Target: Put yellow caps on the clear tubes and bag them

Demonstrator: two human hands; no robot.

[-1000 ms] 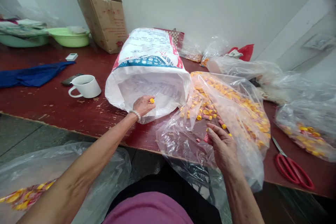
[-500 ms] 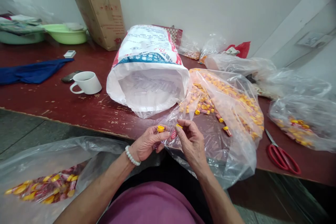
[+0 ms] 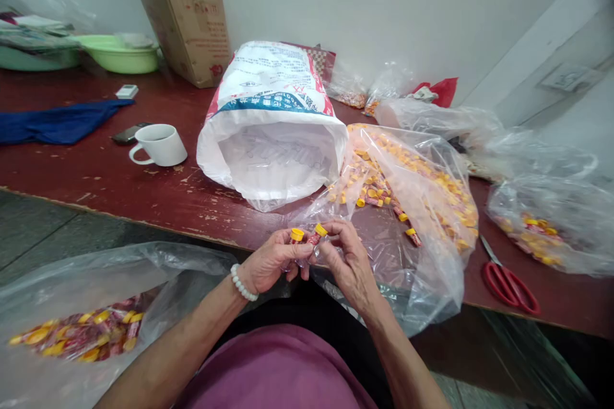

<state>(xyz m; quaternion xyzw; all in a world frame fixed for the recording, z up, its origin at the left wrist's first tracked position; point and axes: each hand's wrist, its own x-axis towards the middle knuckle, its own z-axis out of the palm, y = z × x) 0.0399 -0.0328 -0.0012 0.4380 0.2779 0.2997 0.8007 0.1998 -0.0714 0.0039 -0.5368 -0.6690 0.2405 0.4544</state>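
"What's in those hands?"

"The left hand (image 3: 266, 263) is closed around a tube (image 3: 295, 239), yellow cap up. The right hand (image 3: 352, 265) has its fingers bent narrow on a second tube (image 3: 316, 236), just beside the first. Both are at the near edge of the table (image 3: 96, 176)."

"And that sack (image 3: 212, 150)?"

"Lying with its mouth wide toward the person. I see a clear liner, but can't make out what's behind it. Next to it, a clear bag (image 3: 412, 284) holds a great heap of capped tubes."

"More bags?"

"A low bag (image 3: 180, 259) at the left, with a pile of tubes inside. Another bag (image 3: 588, 230) lies right, past the scissors (image 3: 503, 282), yellow caps showing."

"The mug (image 3: 169, 148)?"

"Upright, left of the sack."
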